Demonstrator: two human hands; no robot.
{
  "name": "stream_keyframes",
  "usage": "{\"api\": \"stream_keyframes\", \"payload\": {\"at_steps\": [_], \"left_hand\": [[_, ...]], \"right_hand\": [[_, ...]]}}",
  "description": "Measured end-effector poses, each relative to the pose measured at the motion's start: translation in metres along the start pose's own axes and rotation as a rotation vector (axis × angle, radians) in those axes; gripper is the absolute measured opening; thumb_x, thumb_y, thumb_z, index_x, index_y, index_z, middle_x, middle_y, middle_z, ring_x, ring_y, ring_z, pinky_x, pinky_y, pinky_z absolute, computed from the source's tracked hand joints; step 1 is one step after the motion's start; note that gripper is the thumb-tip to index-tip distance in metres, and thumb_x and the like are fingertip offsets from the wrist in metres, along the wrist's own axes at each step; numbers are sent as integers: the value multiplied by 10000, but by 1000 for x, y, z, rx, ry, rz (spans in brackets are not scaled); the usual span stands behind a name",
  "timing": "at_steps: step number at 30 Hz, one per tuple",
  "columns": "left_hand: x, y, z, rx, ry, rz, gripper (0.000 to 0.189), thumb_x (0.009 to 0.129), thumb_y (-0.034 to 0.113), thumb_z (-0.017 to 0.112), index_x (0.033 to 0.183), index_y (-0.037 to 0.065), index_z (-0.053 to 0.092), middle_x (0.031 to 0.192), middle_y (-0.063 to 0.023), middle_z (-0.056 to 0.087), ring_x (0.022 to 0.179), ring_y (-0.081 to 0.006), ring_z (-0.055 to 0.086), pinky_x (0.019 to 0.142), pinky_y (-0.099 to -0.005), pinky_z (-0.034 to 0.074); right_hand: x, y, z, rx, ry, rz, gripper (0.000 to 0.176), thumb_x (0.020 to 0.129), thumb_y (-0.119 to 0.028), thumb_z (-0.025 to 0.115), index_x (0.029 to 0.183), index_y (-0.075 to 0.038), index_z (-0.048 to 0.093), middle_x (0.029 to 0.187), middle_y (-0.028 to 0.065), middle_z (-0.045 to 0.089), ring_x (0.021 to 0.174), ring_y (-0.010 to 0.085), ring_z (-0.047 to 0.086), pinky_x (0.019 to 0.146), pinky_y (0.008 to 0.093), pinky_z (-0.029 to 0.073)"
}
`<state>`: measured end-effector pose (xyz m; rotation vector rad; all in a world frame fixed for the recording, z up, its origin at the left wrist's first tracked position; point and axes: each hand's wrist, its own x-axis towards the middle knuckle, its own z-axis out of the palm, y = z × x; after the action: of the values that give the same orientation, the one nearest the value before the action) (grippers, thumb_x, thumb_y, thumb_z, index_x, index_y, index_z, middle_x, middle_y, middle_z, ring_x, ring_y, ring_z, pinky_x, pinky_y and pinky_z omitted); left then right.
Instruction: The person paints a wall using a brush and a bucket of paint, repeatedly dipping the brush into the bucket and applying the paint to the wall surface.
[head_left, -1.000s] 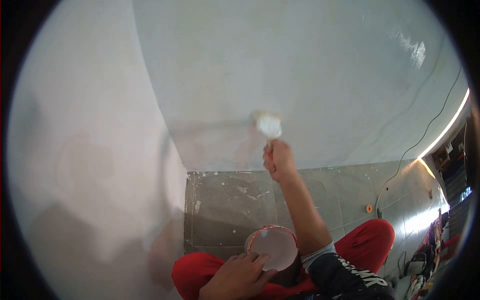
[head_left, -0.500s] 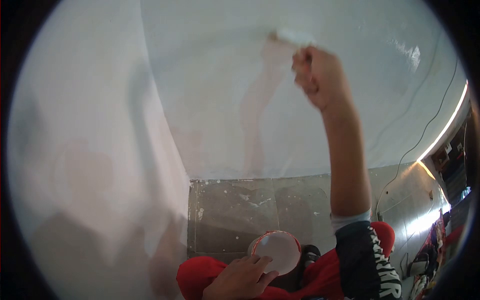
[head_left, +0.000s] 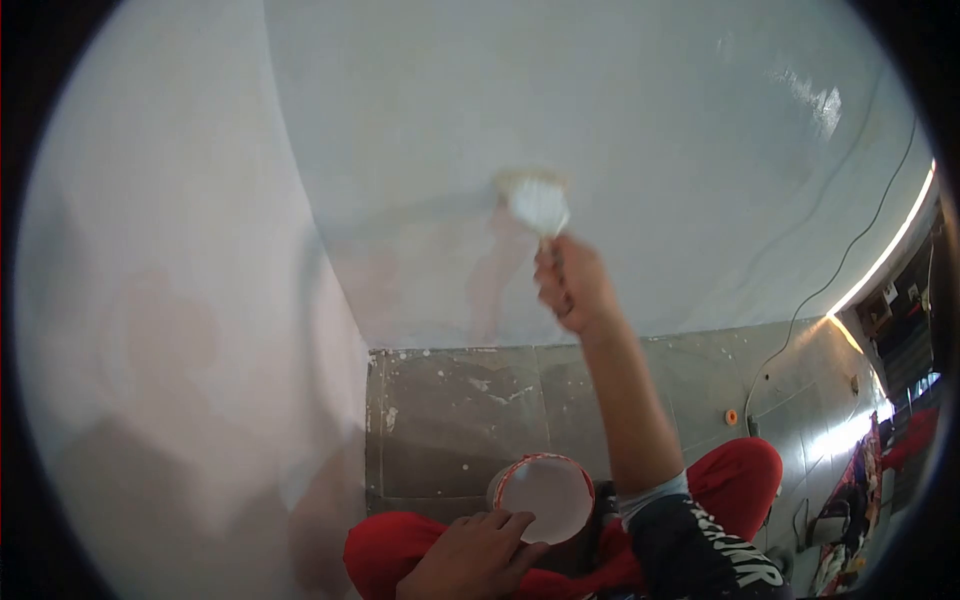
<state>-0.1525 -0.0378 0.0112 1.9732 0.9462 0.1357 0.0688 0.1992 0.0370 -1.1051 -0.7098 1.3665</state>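
Note:
My right hand [head_left: 577, 285] is closed around the handle of a wide paintbrush [head_left: 540, 207]. White paint coats the brush, and its bristles are against the pale wall [head_left: 420, 130], above the floor line. Low in the view, my left hand [head_left: 475, 555] is at the near left rim of a round bucket [head_left: 545, 497], its fingers and thumb over the edge. Red-orange marks run along the bucket's rim, and its inside looks white. Part of the left hand's grip is hidden from above.
A second wall [head_left: 170, 250] meets the painted one at a corner on the left. White spots and smears mark the grey tiled floor [head_left: 440, 410]. A thin cable [head_left: 850, 245] hangs down the wall at right, near an orange ring [head_left: 731, 417]. Patterned cloth [head_left: 850, 530] lies at far right.
My right hand and the paintbrush have moved down and to the left along the wall. My left hand stays at the bucket's rim. The view has shifted slightly, bringing the orange ring into sight.

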Motion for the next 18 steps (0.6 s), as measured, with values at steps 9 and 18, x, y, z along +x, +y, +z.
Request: {"api": "stream_keyframes", "payload": {"at_steps": [9, 18], "left_hand": [[-4, 7, -4, 42, 14, 18, 435, 954, 330, 571, 1225, -11, 561, 1145, -245, 617, 1056, -395, 601, 933, -463, 466], [7, -3, -5, -11, -62, 21, 491, 960, 366, 577, 1256, -23, 530, 1146, -253, 621, 1059, -387, 621, 928, -451, 495]], "right_hand": [[8, 59, -33, -90, 141, 246, 188, 902, -91, 431, 723, -69, 482, 581, 13, 424, 378, 86, 288, 325, 264, 196], [-42, -163, 66, -173, -141, -500, 276, 1013, -168, 339, 760, -117, 433, 566, -51, 339, 394, 24, 202, 320, 200, 155]]}}
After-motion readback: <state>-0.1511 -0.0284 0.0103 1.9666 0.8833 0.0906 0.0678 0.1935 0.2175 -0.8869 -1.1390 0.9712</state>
